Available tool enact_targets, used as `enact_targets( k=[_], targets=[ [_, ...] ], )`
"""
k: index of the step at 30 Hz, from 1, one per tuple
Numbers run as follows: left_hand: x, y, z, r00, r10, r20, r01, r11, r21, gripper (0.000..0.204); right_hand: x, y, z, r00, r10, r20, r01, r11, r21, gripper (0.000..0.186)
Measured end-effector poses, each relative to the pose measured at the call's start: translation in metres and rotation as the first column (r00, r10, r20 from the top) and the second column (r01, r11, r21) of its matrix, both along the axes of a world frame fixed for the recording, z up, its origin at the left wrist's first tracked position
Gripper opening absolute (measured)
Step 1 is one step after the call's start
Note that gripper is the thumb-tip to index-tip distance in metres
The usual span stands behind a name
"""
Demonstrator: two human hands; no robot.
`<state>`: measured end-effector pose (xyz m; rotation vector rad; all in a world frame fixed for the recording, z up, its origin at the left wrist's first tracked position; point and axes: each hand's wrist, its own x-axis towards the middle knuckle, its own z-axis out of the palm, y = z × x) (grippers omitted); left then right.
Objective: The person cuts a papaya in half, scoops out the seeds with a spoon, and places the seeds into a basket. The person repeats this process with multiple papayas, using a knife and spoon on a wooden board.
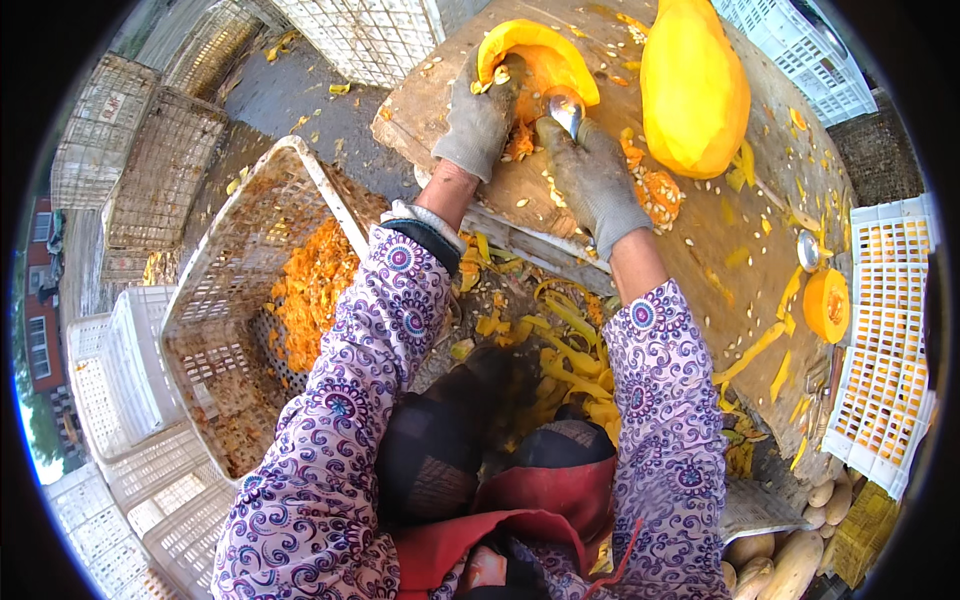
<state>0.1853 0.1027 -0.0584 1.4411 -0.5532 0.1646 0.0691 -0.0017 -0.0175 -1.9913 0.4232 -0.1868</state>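
1. At the lower edge, nearest: red cloth (558, 495) over the lap, dark-clad knees just beyond. Both forearms reach up and forward in patterned sleeves (345, 400).
2. Ground between knees and worktop: heap of yellow peel strips (580, 370), scraps around it.
3. Left of the forearms: dirty slatted crate (205, 335), tilted, stringy orange pulp (312, 295) inside.
4. Worktop (715, 255): worn wood, scattered with seeds and peel. Right part carries a cut orange chunk (827, 305), with a round metal tool (808, 250) lying just beside it.
5. Right grip (588, 180): grey glove, closed around a metal spoon (566, 110). Bowl of spoon sits at the hollow side of the pumpkin piece; can't tell if it touches flesh.
6. Left grip (478, 118): grey glove, fingers pinching the left end of the curved pumpkin piece (540, 45), which is at the worktop's far side, hollow toward the person.
7. Right of that piece, near it: big peeled pumpkin (695, 90), lying on the worktop.
8. Right of worktop: white slatted crate (880, 340), orange showing through the slots.
9. Farther out: stacked dirty crates (160, 170) upper left, tall pale crate (365, 40) behind the worktop.
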Motion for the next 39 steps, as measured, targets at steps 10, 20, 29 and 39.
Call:
enact_targets(
  k=[10,20,29,39],
  targets=[
    [-0.011,-0.003,0.01,0.999,-0.032,0.027,0.032,0.999,0.006,0.029,0.016,0.006,0.015,0.994,0.103,0.041,-0.104,0.994,0.032,0.043],
    [-0.014,-0.007,0.003,0.982,-0.115,0.147,0.109,0.993,0.047,0.05,-0.011,0.013,0.017,0.985,0.124,-0.123,-0.023,0.791,0.612,0.042],
    [-0.018,-0.006,0.006,0.958,-0.008,0.288,-0.043,0.985,0.169,0.048,-0.021,0.01,0.021,0.945,0.097,-0.312,0.152,0.714,0.683,0.037],
    [-0.017,-0.006,0.006,0.966,-0.002,0.26,-0.04,0.987,0.157,0.052,-0.001,-0.002,0.007,1.0,-0.014,-0.026,0.017,0.993,0.119,0.046]
  ],
)
